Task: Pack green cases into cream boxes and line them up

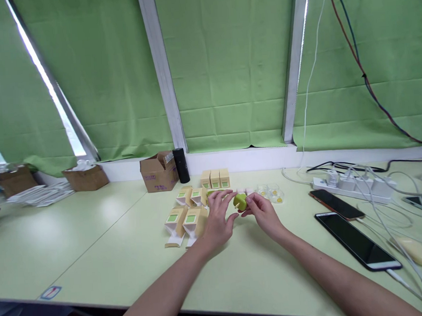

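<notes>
My right hand point(266, 215) pinches a small rounded green piece point(240, 201) with a short pale stub on its lower side. Its exact kind is hard to make out. To its left is my left hand point(219, 218), fingers spread and curved toward the piece, with a gap between thumb and fingertips. Several small cream boxes with green labels point(195, 219) lie with open flaps just left of that hand. Behind my hands, more small green and pinkish pieces are partly hidden. Clear plastic cups point(270, 192) with yellow bits stand beyond my right hand.
Three closed small boxes point(215, 178) stand at the back, near a cardboard box point(159, 171) and a black cylinder point(181, 165). On the right are a white power strip point(352, 188), phones point(357, 239) and tangled cables. White papers point(41, 193) lie far left.
</notes>
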A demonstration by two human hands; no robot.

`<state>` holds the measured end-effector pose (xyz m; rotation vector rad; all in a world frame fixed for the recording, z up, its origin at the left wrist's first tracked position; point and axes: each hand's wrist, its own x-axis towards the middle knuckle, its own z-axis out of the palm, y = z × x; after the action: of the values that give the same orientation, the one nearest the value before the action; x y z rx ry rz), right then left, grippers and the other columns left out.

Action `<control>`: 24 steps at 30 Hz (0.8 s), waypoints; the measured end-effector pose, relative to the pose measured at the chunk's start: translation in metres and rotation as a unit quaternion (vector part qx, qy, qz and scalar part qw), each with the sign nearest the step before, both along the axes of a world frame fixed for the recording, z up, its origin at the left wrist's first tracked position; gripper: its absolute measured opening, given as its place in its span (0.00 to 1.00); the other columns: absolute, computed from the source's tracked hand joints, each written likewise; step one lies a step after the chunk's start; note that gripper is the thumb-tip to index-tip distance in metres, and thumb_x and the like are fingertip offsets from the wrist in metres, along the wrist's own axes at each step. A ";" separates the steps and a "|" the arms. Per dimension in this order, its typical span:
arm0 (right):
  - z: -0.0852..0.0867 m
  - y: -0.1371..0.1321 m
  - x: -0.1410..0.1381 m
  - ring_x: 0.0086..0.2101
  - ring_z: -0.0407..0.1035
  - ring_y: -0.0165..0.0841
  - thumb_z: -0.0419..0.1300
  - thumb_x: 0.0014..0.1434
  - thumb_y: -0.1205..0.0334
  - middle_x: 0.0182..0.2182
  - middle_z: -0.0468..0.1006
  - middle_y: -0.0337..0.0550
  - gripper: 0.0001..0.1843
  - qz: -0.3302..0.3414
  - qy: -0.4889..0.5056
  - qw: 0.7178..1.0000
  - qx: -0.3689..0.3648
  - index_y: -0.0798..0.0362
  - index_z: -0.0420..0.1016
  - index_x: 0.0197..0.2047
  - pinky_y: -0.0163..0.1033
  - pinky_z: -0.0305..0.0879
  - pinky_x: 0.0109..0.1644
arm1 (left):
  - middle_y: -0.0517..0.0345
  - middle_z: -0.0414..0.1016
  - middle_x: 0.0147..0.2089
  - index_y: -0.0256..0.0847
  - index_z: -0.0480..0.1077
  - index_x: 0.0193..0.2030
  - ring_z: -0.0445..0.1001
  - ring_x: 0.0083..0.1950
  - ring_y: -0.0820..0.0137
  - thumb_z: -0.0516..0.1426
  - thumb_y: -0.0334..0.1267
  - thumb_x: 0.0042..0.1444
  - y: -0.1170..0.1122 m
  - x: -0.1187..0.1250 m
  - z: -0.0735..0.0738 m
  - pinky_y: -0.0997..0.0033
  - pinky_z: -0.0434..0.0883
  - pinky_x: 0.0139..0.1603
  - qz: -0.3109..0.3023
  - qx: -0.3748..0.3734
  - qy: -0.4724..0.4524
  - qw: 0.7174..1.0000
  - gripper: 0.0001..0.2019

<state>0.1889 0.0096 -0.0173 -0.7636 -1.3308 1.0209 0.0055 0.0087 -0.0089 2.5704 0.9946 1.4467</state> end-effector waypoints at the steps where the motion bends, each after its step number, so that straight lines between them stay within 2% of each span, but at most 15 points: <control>1: 0.000 0.000 0.000 0.32 0.78 0.36 0.61 0.60 0.31 0.33 0.82 0.45 0.29 -0.001 -0.004 1.000 -0.002 0.52 0.72 0.37 0.44 0.79 0.38 | 0.48 0.65 0.67 0.52 0.61 0.70 0.56 0.71 0.53 0.59 0.27 0.62 0.000 0.000 -0.001 0.42 0.63 0.70 -0.002 -0.001 0.004 1.000 0.31; 8: -0.004 -0.001 -0.001 0.28 0.77 0.35 0.59 0.62 0.30 0.28 0.78 0.40 0.28 -0.013 -0.047 0.999 0.004 0.50 0.71 0.36 0.40 0.76 0.31 | 0.47 0.66 0.65 0.52 0.63 0.68 0.57 0.69 0.52 0.60 0.30 0.63 0.000 0.001 -0.001 0.41 0.64 0.69 -0.008 0.003 0.018 1.000 0.28; 12: -0.004 -0.004 -0.003 0.28 0.78 0.36 0.58 0.63 0.31 0.29 0.80 0.41 0.28 -0.016 -0.069 0.997 -0.001 0.50 0.71 0.37 0.38 0.74 0.28 | 0.47 0.68 0.61 0.51 0.69 0.63 0.59 0.67 0.52 0.59 0.27 0.62 0.000 0.001 -0.001 0.40 0.67 0.66 -0.006 0.008 0.025 1.000 0.24; 15: -0.003 -0.006 -0.001 0.27 0.79 0.36 0.55 0.64 0.31 0.29 0.81 0.42 0.28 -0.031 -0.081 0.996 -0.013 0.50 0.70 0.37 0.36 0.72 0.26 | 0.48 0.70 0.59 0.50 0.69 0.62 0.61 0.65 0.52 0.60 0.28 0.61 0.001 0.001 -0.001 0.41 0.68 0.64 0.001 -0.003 0.008 1.000 0.24; 17: -0.002 -0.006 0.001 0.27 0.79 0.36 0.53 0.66 0.31 0.29 0.81 0.43 0.28 -0.056 -0.093 0.994 -0.012 0.50 0.69 0.37 0.36 0.69 0.25 | 0.49 0.71 0.58 0.50 0.69 0.62 0.61 0.65 0.53 0.61 0.29 0.61 0.002 0.001 -0.001 0.43 0.67 0.65 0.005 -0.019 -0.014 1.000 0.24; 20: -0.001 -0.003 0.009 0.27 0.78 0.36 0.52 0.69 0.36 0.30 0.82 0.43 0.24 -0.112 -0.150 0.982 0.015 0.49 0.70 0.36 0.37 0.68 0.29 | 0.52 0.72 0.58 0.50 0.70 0.59 0.63 0.65 0.55 0.63 0.29 0.59 0.003 0.000 0.000 0.45 0.66 0.66 0.011 -0.053 -0.056 0.997 0.23; 22: -0.002 0.001 0.015 0.28 0.76 0.35 0.54 0.69 0.42 0.30 0.82 0.41 0.20 -0.163 -0.211 0.963 0.049 0.49 0.70 0.36 0.38 0.67 0.32 | 0.53 0.73 0.57 0.49 0.71 0.57 0.64 0.64 0.56 0.65 0.29 0.57 0.004 0.000 0.001 0.48 0.67 0.65 0.016 -0.079 -0.084 0.993 0.21; 24: -0.005 0.006 0.021 0.29 0.75 0.36 0.57 0.68 0.49 0.30 0.81 0.40 0.13 -0.228 -0.278 0.930 0.079 0.48 0.70 0.36 0.39 0.64 0.32 | 0.53 0.73 0.57 0.49 0.72 0.56 0.66 0.63 0.57 0.66 0.30 0.56 0.006 0.000 0.001 0.51 0.68 0.64 0.021 -0.105 -0.114 0.988 0.21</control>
<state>0.2100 0.0156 -0.0221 -1.2251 -1.5825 0.3216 0.0054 0.0142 -0.0075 2.1941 1.1056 1.5139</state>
